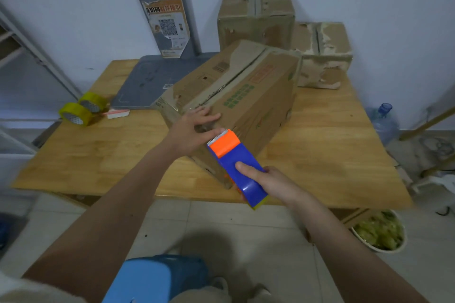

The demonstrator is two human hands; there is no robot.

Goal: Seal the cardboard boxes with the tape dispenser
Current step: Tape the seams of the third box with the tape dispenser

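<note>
A large worn cardboard box (248,96) lies slanted across the middle of the wooden table (98,155), its top seam running away from me. My left hand (194,128) rests flat on the box's near end, fingers spread. My right hand (268,184) grips a blue and orange tape dispenser (236,165). The dispenser's serrated orange head touches the box's near top edge, right beside my left thumb. Two more cardboard boxes stand behind: a tall one (256,15) against the wall and a torn lower one (322,54) to its right.
Two yellow tape rolls (82,109) lie at the table's left edge beside a paper scrap (118,113). A grey board (147,81) lies at the back. A blue stool (157,278) stands below me, a white bucket (380,232) on the floor at right, a water bottle (384,120) beyond.
</note>
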